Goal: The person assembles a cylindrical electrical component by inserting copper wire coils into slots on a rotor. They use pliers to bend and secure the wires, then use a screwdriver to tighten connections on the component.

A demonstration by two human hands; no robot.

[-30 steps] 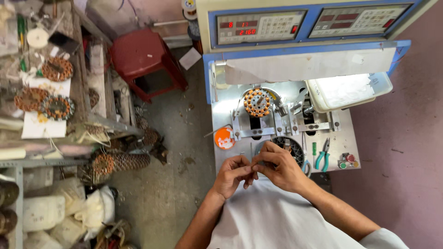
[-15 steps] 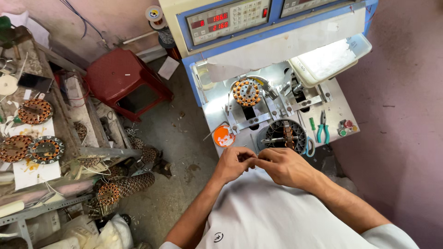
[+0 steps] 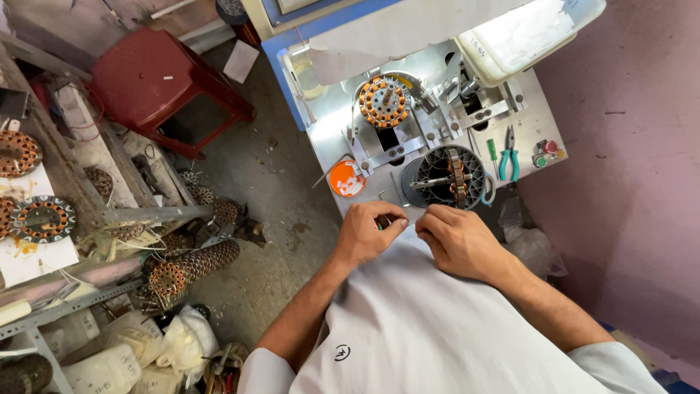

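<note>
Together, our left hand (image 3: 366, 232) and right hand (image 3: 458, 239) meet at the surface (image 3: 543, 117) edge. Left grip pinches a small green item (image 3: 380, 225); we cannot tell the right grip's state.

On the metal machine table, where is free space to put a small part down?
Bare metal lies between the orange disc and the round black fixture, above the left hand. Around the pliers and wound stator it is crowded.

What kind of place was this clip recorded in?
Most likely a small motor-winding workshop. A winding machine holds a stator wound with copper coils, more wound stators lie on a cluttered shelf at the left, and pliers sit on the machine's table. Both hands work at its front edge.
</note>
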